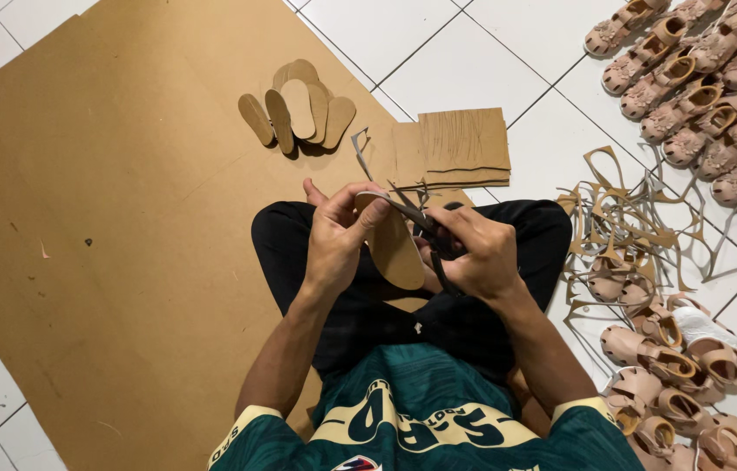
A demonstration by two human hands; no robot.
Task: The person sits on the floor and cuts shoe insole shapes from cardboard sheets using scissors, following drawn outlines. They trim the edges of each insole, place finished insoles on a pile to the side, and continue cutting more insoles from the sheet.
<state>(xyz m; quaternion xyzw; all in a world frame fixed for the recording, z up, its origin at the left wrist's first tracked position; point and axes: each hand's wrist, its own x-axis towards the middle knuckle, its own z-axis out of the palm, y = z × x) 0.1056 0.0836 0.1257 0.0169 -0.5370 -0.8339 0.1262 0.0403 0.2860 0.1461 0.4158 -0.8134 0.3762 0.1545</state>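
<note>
While the person sits cross-legged on the white tiled floor, both hands work above the lap. The left hand is closed on a tan sole-shaped cutout: the thumb lies on its far end and the other fingers are behind it, so the piece is held nearly upright between the two hands, over the black trousers. The right hand is closed around the handles of dark scissors, and the blades point to the left and touch the far edge of the cutout. I cannot tell if the blades are open or shut, because they are thin and partly hidden.

On the left side, a large brown cardboard sheet covers the floor and goes under the person's legs. On its far part lies a small pile of finished cutouts, fanned out and overlapping each other. Just right of this pile, on the far side of the hands, there is a stack of rectangular cardboard pieces, partly on the sheet and partly on the tiles. On the right of the person lies a heap of thin cardboard offcuts, curled and tangled. Beside it, near and far, stand many small tan sandals in rows and groups.
</note>
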